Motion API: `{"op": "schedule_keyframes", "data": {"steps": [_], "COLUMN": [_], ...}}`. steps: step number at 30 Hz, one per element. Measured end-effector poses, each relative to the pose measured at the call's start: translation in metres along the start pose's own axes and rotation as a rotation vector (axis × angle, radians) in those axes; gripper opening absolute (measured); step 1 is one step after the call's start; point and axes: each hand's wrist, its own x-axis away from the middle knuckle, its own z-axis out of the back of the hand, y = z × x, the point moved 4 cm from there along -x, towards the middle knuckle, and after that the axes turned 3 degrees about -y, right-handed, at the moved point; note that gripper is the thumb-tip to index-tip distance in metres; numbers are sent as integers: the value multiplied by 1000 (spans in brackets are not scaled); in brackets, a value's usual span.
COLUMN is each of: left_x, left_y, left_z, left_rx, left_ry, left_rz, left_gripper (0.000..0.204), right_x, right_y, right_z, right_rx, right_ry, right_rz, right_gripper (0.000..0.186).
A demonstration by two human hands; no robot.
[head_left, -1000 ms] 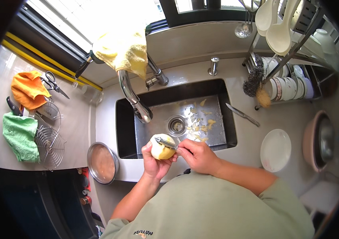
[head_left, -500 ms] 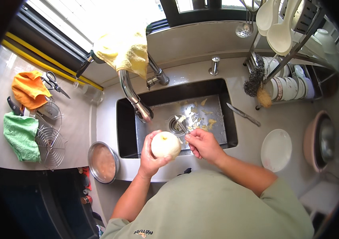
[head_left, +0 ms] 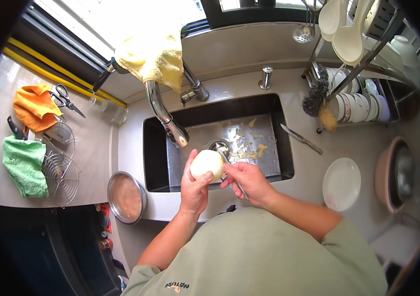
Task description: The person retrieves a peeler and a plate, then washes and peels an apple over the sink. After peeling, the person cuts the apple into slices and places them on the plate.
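My left hand (head_left: 193,193) holds a peeled, pale cream round fruit (head_left: 207,164) over the near edge of the sink (head_left: 272,148), its fingers wrapped round the left side and the thumb across the front. A slim metal peeler (head_left: 241,189) is gripped in my right hand (head_left: 250,181). Its head lies close against the fruit's right side; whether it touches is hidden by my fingers. Yellowish peel strips (head_left: 253,154) are scattered over the sink floor, some by the drain (head_left: 219,145).
A chrome faucet (head_left: 158,106) draped with a yellow cloth (head_left: 153,54) arches over the sink's left. On the right are a knife (head_left: 301,139), a white oval plate (head_left: 341,184) and a dish rack (head_left: 360,106). A metal bowl of pinkish liquid (head_left: 127,197) stands at left.
The fruit has been turned in my left hand and raised slightly, so its yellow dimple no longer shows. My right hand has brought the peeler to the fruit's right side, with its handle now pointing down.
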Motion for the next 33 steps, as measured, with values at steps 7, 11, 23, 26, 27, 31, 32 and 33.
{"op": "schedule_keyframes", "data": {"steps": [7,11,23,26,27,31,32,33], "left_x": [2,8,12,10,11,11,13,14], "left_y": [-15,-17,-13,-8,-7,-7,-6,-6], "left_z": [21,25,29,26,25,17,16,16], "left_rx": [-88,78,293,173,119,109,97,86], "left_ry": [-99,-198,-324,-289,-263,-275,-276,-276], "left_rz": [61,203,242,216,204,213,220,227], "left_gripper": [101,91,85,79,78,76,76,76], "right_x": [5,7,17,27,28,33,34,35], "right_y": [-13,-28,-23,-24,-24,-31,-31,-30], "right_z": [0,10,13,-6,-10,-14,-14,-13], "right_rx": [122,140,690,743,772,876,886,897], "right_ry": [-18,-68,21,-73,-108,-126,-131,-136], "right_rz": [133,77,291,417,444,578,618,657], "right_gripper": [18,17,22,20,19,14,13,12]}}
